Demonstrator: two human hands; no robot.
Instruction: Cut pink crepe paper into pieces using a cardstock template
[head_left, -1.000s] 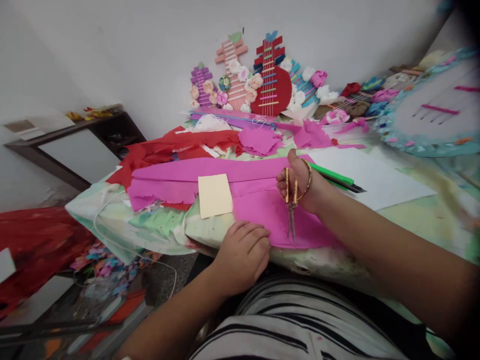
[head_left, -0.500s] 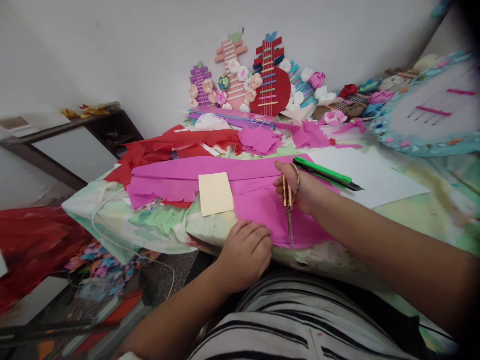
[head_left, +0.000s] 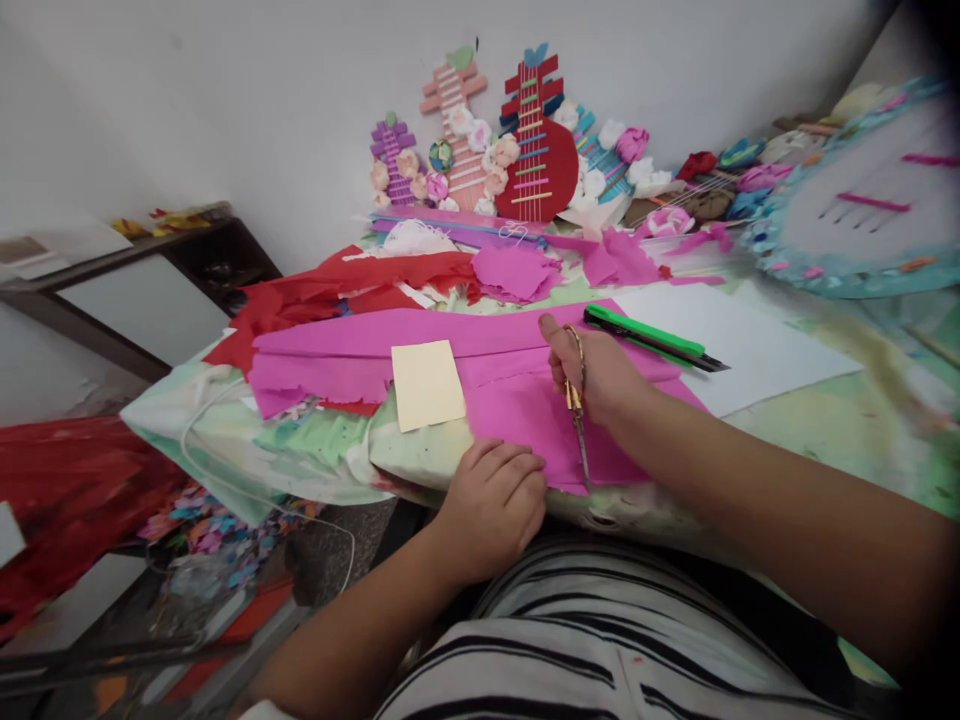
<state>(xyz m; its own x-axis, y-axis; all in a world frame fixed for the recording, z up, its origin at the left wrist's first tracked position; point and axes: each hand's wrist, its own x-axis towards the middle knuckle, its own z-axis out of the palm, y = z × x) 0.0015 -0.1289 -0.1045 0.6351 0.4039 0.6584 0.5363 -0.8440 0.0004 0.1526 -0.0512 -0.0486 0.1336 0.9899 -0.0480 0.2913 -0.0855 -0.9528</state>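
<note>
My right hand point(head_left: 596, 375) is closed on gold-handled scissors point(head_left: 576, 410), whose blades point down toward the near edge of a pink paper sheet point(head_left: 510, 415). At that sheet's lower left corner lies my left hand point(head_left: 499, 505), palm down, fingers slightly bent and side by side; what is under its fingertips is hidden. A pale yellow card point(head_left: 428, 386) rests just left of the sheet, partly over the longer pink paper. Beyond my right hand, a green and black cutter point(head_left: 652, 338) lies across pink and white paper point(head_left: 765, 350).
Paper-flower-covered instrument models, one a red lute point(head_left: 551, 175), lean on the wall. Crumpled red paper point(head_left: 300, 300) lies at the table's back left. A blue-rimmed decorated piece point(head_left: 862, 210) stands at the right. A white cord point(head_left: 196, 430) hangs over the left edge.
The handles of the scissors have turned in my right hand, and the blades now slant more. My left hand has stayed nearly in place. The view has shifted slightly.
</note>
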